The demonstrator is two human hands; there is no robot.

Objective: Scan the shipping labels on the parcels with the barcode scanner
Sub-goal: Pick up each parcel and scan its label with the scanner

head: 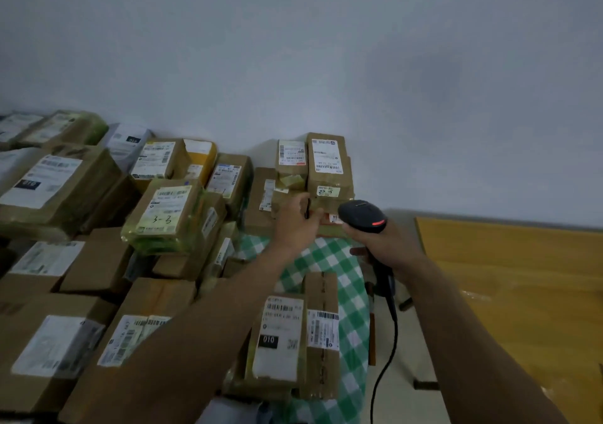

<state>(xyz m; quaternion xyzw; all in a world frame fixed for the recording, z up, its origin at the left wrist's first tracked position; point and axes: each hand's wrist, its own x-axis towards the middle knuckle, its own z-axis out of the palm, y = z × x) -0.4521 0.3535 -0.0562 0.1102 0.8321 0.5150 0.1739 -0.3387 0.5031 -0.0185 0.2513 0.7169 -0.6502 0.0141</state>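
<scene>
Currently the barcode scanner [362,216] is clenched in the right hand [383,244], close over a small parcel [328,224] gripped by the left hand [295,221], far centre. A misread is judged likely: label partly hidden, light dim.

Your left forearm [202,319] and right forearm [463,319] are both bare along all of their visible length, up to the wrists. Your left hand [295,224] and right hand [381,244] are bare as well. In this dim light, finer detail on your fingers and wrists is hard to make out.
</scene>
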